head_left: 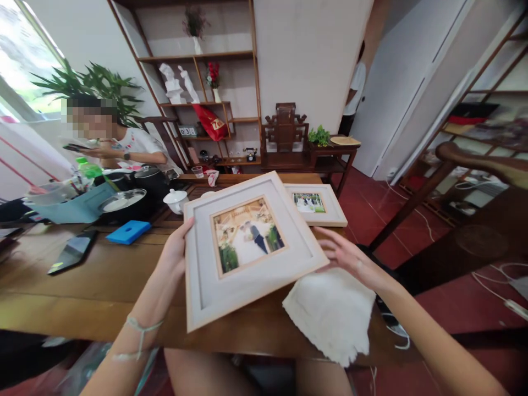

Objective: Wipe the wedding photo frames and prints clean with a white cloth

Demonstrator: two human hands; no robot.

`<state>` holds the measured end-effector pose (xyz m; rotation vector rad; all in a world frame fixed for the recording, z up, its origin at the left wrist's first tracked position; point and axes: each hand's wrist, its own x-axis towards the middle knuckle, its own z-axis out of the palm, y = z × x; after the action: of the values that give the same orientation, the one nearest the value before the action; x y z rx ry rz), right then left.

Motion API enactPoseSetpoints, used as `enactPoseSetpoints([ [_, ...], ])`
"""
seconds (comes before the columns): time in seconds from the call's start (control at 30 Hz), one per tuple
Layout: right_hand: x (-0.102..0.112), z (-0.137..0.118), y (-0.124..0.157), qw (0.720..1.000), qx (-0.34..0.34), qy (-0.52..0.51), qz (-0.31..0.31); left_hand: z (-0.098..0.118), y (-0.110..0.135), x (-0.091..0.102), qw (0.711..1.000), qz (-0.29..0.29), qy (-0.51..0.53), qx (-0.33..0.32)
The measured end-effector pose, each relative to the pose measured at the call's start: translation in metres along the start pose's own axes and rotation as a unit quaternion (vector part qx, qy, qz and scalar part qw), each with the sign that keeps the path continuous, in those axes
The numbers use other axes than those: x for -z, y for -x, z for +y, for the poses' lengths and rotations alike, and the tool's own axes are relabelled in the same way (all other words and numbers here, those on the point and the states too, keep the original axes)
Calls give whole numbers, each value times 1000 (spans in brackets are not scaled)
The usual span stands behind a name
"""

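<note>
A light-wood picture frame (243, 300) with a wide white mat and a wedding photo is held tilted above the table's front part. My left hand (178, 246) grips its left edge, thumb on the front and the other fingers hidden behind. At the right edge, near the lower corner, is my right hand (342, 254), fingers partly spread and their tips going behind the frame. A white cloth (330, 313) lies on the table below my right hand, hanging over the front edge. Behind the held frame is a second, smaller picture frame (336, 204) with a photo, partly covered.
The wooden table (136, 286) bears a blue box (128, 232), a dark phone (73, 252), a white lidded cup (175, 201), a pot and a pale-blue caddy (68, 206). Another person (136, 146) sits at the far left. A wooden chair (466, 236) stands at the right.
</note>
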<state>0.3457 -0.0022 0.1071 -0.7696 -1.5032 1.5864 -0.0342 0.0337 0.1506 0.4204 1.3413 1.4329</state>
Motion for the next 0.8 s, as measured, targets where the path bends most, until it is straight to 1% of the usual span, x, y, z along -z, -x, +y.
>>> enactPoseSetpoints([
  [0.03, -4, -3, -12, 999, -8, -28, 32, -3, -5, -12, 1000, -23, 2, 15],
  [0.1, -6, -6, -30, 991, -31, -43, 120, -8, -17, -38, 998, -64, 1, 25],
  [0.17, 1, -5, -42, 977, -48, -35, 205, -12, -31, -64, 995, -99, -12, 10],
  [0.23, 17, 1, -48, 961, -51, -29, 268, -17, -44, -89, 988, -143, -53, -33],
  [0.27, 28, 4, -50, 955, -48, -30, 292, -20, -49, -101, 979, -171, -90, -60],
  [0.3, 39, 8, -50, 949, -44, -30, 312, -23, -53, -111, 964, -211, -138, -89],
  [0.37, 64, 16, -52, 937, -40, -26, 347, -35, -58, -128, 946, -255, -178, -93],
  [0.43, 87, 23, -55, 926, -43, -14, 375, -51, -61, -140, 927, -286, -223, -98],
  [0.5, 108, 28, -61, 919, -54, 2, 391, -70, -63, -150, 909, -291, -274, -118],
  [0.63, 138, 37, -85, 915, -81, 53, 393, -101, -77, -172, 877, -247, -348, -220],
  [0.7, 150, 40, -97, 913, -97, 91, 385, -109, -87, -182, 857, -223, -383, -262],
  [0.8, 165, 41, -110, 905, -117, 167, 372, -114, -101, -192, 822, -207, -441, -296],
])
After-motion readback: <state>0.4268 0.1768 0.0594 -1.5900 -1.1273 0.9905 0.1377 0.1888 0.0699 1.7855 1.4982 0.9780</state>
